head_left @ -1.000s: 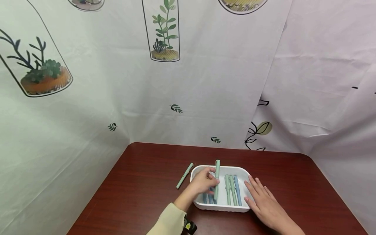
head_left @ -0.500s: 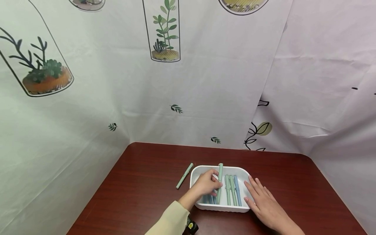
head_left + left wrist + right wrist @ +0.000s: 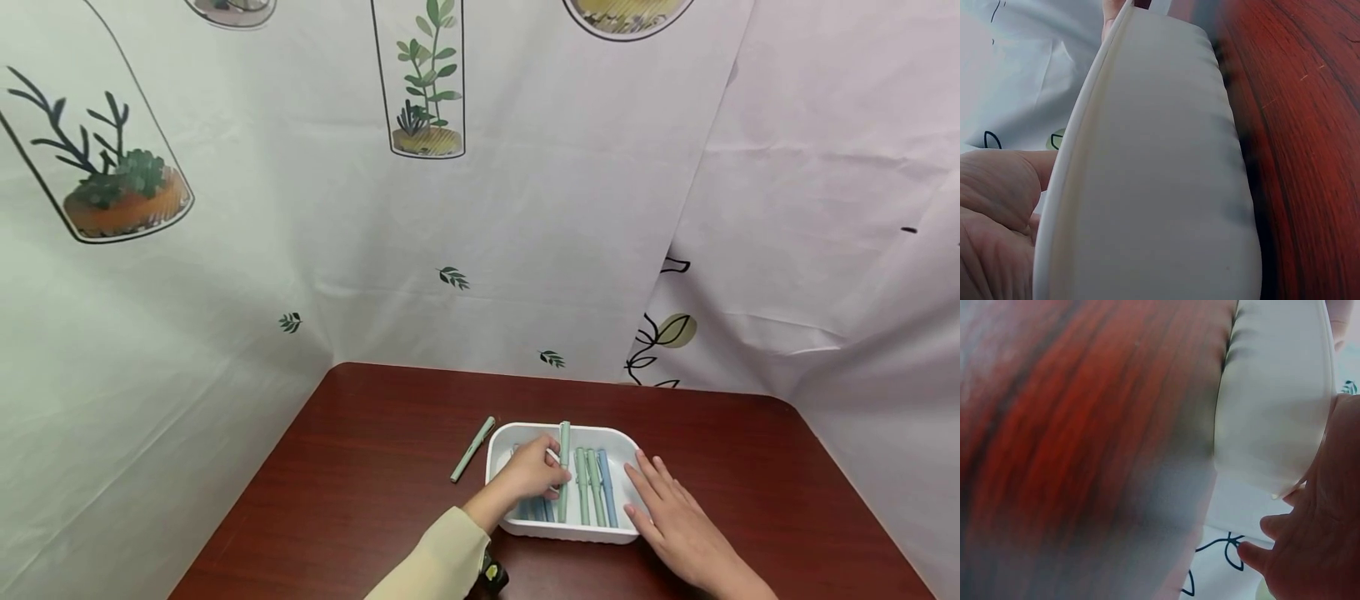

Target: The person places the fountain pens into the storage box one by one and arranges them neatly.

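Note:
In the head view my left hand reaches into a white tray and pinches a green pen between thumb and fingers. The pen stands lengthwise near the tray's middle, its top close to the back rim. To its right lie two green pens and a blue pen, side by side. Blue pens show partly under my left hand. My right hand rests with straight fingers against the tray's right rim. The left wrist view shows the tray's outer wall hiding the left fingers.
Another green pen lies on the dark red wooden table, left of the tray. Behind the table hangs a white cloth printed with plants. A black wrist device sits below the left sleeve.
My left hand has shifted right and lowered the green pen into the tray, beside the other green pens. The right hand stays at the rim.

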Demonstrator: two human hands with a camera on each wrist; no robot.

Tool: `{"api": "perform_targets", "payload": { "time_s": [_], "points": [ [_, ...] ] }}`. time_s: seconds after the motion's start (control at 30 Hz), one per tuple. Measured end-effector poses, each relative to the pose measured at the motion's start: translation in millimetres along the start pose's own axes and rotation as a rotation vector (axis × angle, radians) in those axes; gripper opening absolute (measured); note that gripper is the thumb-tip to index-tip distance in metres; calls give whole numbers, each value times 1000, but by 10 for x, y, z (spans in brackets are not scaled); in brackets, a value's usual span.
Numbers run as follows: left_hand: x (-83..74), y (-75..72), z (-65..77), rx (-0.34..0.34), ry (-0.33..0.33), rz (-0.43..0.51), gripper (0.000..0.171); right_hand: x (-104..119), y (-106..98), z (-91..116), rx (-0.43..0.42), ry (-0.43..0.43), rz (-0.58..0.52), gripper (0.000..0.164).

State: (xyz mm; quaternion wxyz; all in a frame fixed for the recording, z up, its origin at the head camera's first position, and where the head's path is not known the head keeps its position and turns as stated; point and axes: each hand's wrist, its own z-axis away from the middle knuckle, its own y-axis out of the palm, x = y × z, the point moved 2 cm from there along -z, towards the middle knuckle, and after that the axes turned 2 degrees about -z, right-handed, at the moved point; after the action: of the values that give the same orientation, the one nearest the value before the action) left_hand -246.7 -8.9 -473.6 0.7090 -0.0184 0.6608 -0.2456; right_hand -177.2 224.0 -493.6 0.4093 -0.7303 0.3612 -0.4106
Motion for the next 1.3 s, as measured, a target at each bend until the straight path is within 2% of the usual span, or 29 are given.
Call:
{"api": "perform_targets", "payload": {
  "time_s": [0.47,0.8,1.03,1.3],
  "points": [
    [1,84,-16,17,-23,-30,26,-11,5,16,12,2,-8,56],
    [17,140,-26,24,-32,-23,26,-22,22,38,-54,-52,15,55],
    [17,175,0,24,-26,-84,25,-19,11,16,-10,-16,-1,56],
    [35,198,16,40,-20,-106,24,-24,6,-1,14,-4,-22,56]
  ]
}}
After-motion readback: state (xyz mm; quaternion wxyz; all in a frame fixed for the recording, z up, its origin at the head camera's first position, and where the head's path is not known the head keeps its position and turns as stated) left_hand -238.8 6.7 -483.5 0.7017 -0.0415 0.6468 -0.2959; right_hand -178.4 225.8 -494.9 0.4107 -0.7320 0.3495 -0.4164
